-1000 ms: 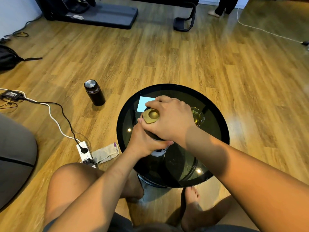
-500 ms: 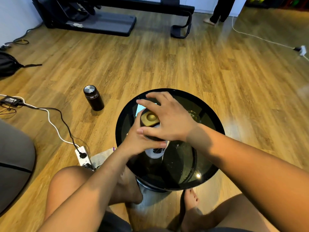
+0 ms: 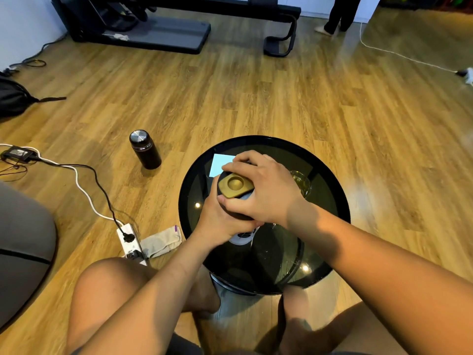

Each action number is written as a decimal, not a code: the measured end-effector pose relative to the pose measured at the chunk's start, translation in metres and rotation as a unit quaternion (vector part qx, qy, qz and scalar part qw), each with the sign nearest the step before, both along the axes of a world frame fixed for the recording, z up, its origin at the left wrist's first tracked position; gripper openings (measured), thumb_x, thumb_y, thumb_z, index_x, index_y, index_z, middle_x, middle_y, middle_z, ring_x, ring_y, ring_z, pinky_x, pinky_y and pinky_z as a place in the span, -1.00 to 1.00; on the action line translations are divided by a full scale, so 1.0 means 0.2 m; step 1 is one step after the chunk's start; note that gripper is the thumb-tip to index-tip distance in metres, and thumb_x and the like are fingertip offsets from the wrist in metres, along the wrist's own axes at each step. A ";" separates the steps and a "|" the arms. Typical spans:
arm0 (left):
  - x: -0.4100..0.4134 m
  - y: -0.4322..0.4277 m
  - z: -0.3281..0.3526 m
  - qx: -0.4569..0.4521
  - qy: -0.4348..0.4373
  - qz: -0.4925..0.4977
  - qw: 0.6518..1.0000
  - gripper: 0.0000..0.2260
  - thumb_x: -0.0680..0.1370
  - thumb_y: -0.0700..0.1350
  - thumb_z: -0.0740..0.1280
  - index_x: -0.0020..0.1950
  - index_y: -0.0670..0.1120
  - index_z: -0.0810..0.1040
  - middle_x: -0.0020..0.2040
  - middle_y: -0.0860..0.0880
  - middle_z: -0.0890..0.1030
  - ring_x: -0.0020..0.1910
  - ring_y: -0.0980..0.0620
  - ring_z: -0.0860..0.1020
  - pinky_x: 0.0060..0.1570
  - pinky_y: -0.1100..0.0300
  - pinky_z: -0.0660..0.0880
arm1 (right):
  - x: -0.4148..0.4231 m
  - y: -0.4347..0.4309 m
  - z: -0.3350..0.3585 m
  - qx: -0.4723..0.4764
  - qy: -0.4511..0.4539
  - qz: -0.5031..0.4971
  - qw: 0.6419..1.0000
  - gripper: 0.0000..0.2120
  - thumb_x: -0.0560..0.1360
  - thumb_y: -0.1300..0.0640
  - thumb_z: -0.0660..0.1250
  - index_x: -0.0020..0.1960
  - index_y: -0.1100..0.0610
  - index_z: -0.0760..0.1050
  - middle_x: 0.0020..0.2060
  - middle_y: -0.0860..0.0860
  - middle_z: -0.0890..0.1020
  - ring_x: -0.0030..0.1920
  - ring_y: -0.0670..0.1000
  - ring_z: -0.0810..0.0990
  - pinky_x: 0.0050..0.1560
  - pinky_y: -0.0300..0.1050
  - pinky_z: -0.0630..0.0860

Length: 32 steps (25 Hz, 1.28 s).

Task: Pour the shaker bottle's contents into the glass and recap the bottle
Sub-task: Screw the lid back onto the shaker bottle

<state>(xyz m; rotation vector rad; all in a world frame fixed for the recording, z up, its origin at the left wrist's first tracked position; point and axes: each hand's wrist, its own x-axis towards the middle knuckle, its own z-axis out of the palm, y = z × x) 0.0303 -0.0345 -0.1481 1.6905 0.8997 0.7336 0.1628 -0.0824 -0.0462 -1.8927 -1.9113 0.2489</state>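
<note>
Both hands stay on the shaker bottle (image 3: 243,235) standing on the round table (image 3: 332,201); the right hand (image 3: 261,193), fingers spread half a second ago, now clasps its lid (image 3: 235,185). Left hand (image 3: 220,221) grips the body, the glass (image 3: 302,183) just behind.

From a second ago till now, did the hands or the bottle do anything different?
The right hand turned on the lid: its fingers opened wide half a second ago and have now closed round the lid again, further round. The left hand kept holding the bottle upright on the table. The glass behind stayed put.
</note>
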 end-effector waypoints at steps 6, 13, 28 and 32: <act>0.01 -0.02 0.01 -0.013 0.008 -0.004 1.000 -0.11 0.20 -0.10 0.72 0.43 -0.06 0.35 0.17 0.13 0.61 0.19 0.31 0.57 0.11 0.46 0.46 | 0.00 0.01 0.04 -0.036 -0.136 0.044 0.989 -0.23 0.41 -0.48 0.08 0.42 -0.01 0.44 0.35 0.02 0.55 0.27 0.16 0.52 0.16 0.07 0.48; -0.01 -0.05 0.03 -0.048 -0.011 -0.001 0.999 -0.04 0.22 -0.12 0.73 0.48 0.03 0.25 0.27 0.08 0.58 0.28 0.12 0.57 0.25 0.20 0.51 | 0.04 0.05 0.09 -0.062 -0.158 0.126 0.977 -0.24 0.41 -0.49 0.08 0.42 -0.04 0.43 0.36 0.05 0.52 0.24 0.15 0.53 0.17 0.16 0.51; 0.04 -0.11 0.06 -0.007 0.035 0.076 0.996 -0.10 0.11 0.20 0.64 0.38 0.02 0.41 0.14 0.13 0.61 0.10 0.12 0.61 0.11 0.02 0.63 | -0.09 0.03 0.04 -0.015 -0.130 -0.038 0.991 -0.35 0.39 -0.42 0.05 0.29 -0.12 0.54 0.19 -0.10 0.62 0.16 0.15 0.58 0.06 0.08 0.55; 0.04 -0.12 0.08 -0.029 0.033 0.088 0.995 -0.14 0.08 0.18 0.61 0.33 0.03 0.42 0.09 0.13 0.61 0.06 0.11 0.62 0.07 -0.01 0.64 | -0.10 0.03 0.04 -0.026 -0.149 -0.058 0.987 -0.41 0.43 -0.40 0.09 0.30 -0.13 0.52 0.20 -0.10 0.60 0.14 0.15 0.57 0.01 0.03 0.54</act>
